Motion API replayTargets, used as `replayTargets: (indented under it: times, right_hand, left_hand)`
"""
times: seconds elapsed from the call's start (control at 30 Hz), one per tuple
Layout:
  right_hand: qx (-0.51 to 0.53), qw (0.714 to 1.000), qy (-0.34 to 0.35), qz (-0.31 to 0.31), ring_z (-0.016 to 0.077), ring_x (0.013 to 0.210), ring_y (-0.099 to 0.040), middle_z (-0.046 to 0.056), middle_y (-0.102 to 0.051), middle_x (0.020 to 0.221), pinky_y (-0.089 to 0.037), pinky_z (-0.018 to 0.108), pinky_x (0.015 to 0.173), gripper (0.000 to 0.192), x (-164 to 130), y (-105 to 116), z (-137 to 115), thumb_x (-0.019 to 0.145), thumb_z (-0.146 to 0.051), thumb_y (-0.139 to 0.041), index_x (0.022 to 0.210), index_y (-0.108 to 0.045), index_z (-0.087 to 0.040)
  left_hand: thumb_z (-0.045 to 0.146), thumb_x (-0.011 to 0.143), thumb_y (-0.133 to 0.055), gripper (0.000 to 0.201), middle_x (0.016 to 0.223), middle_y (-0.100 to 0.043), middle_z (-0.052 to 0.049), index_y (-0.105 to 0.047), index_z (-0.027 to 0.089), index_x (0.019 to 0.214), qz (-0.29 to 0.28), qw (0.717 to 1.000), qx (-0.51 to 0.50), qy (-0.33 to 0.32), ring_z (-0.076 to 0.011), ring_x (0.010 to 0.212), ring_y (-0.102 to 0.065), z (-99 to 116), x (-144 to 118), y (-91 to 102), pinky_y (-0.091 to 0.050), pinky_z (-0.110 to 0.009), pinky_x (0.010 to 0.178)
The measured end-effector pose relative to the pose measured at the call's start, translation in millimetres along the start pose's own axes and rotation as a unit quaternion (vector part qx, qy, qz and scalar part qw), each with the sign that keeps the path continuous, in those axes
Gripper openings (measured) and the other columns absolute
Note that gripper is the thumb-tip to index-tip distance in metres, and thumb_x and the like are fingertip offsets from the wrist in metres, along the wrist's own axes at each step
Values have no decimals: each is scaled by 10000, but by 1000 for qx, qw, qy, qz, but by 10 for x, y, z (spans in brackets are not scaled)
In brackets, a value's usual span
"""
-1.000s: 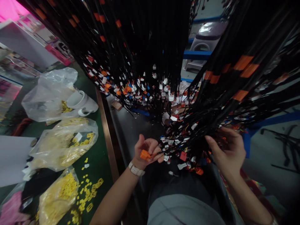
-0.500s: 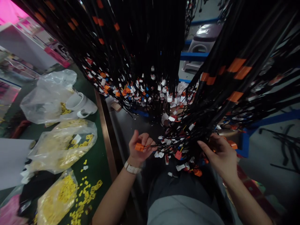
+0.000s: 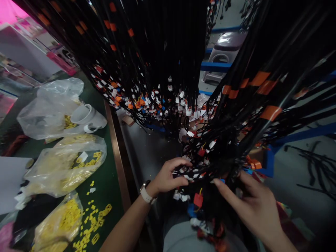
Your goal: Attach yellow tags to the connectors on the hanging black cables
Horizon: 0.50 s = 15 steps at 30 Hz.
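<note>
On my far left the green table point(image 3: 105, 182) carries clear plastic bags of small yellow tags point(image 3: 65, 164), with loose yellow tags point(image 3: 91, 227) spilled near its brown edge and a white ceramic mug point(image 3: 90, 119) lying on its side by the upper bag. None of those tags is in my grasp, so whatever belongs to them looks not yet begun for this bundle.

My left hand point(image 3: 168, 176), a pale watch on the wrist, reaches into the hanging bundle of black wire harnesses point(image 3: 223, 154); its fingers point(image 3: 181, 161) curl loosely around a few strands and their small white plastic connectors point(image 3: 183, 173), thumb below, not clamped tight.

Just under the bundle a red connector point(image 3: 198, 200) dangles free, touching neither hand.

My right hand point(image 3: 252, 206) lies flat and released against the lower right of the bundle, fingers point(image 3: 225, 190) spread and pressing it, holding nothing.

I judge I am at the sorting stage: the bundle is gathered over my lap, but no single connector is picked out, and the many harnesses hanging behind appear untouched.
</note>
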State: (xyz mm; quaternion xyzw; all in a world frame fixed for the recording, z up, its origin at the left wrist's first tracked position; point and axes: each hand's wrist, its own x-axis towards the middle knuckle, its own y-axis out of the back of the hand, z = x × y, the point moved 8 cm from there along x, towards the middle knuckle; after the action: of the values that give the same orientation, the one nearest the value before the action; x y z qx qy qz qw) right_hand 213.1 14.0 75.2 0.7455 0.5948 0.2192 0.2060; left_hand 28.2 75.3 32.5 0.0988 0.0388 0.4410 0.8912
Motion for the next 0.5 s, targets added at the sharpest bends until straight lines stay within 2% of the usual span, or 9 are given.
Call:
replayTargets:
  times: [0.1, 0.2, 0.23, 0.3, 0.4, 0.5]
  right_hand:
    - [110, 991, 2, -72, 191, 730, -656, 7, -694, 824, -533, 239, 573, 189, 0, -191, -138, 765, -334, -647, 927, -628, -238]
    - [186, 975, -15, -116, 201, 847, -658, 21, -695, 932, -557, 265, 688, 270, 32, -360, -108, 792, -304, -625, 1054, -599, -248]
    - [199, 972, -23, -123, 203, 859, -656, 27, -691, 953, -558, 274, 703, 290, 51, -399, -73, 794, -307, -623, 1077, -591, -246]
    - [221, 965, -42, -134, 191, 805, -654, 31, -689, 916, -557, 276, 681, 270, 96, -453, 7, 805, -328, -608, 1059, -599, -236]
    - [250, 953, -65, -156, 157, 639, -615, 13, -656, 713, -527, 256, 597, 197, 168, -507, 105, 836, -367, -563, 925, -631, -205]
    - [286, 937, -76, -183, 149, 585, -577, 9, -613, 622, -494, 261, 578, 224, 221, -571, 176, 847, -389, -546, 863, -634, -183]
  left_hand:
    - [626, 641, -626, 673, 985, -627, -98, -593, 132, 1096, -52, 996, -58, 34, -238, 884, -565, -35, -51, -17, -429, -300, 782]
    - [553, 677, -645, 527, 817, -619, -47, -634, 117, 973, -50, 996, -32, 71, -185, 749, -547, -137, -57, 25, -416, -249, 662]
    - [513, 688, -656, 467, 802, -615, -40, -640, 121, 941, -26, 997, -5, 76, -177, 740, -544, -167, -43, 63, -413, -246, 659]
    - [435, 688, -688, 404, 879, -628, -51, -636, 144, 963, 65, 994, 59, 70, -189, 811, -557, -191, -12, 183, -426, -270, 727]
    - [359, 672, -720, 441, 1058, -606, -89, -605, 195, 1064, 213, 965, 152, 30, -227, 991, -537, -117, -22, 336, -409, -351, 872]
    - [302, 728, -672, 229, 945, -623, -76, -643, 208, 934, 288, 929, 232, -3, -212, 936, -550, 1, -78, 381, -418, -360, 845]
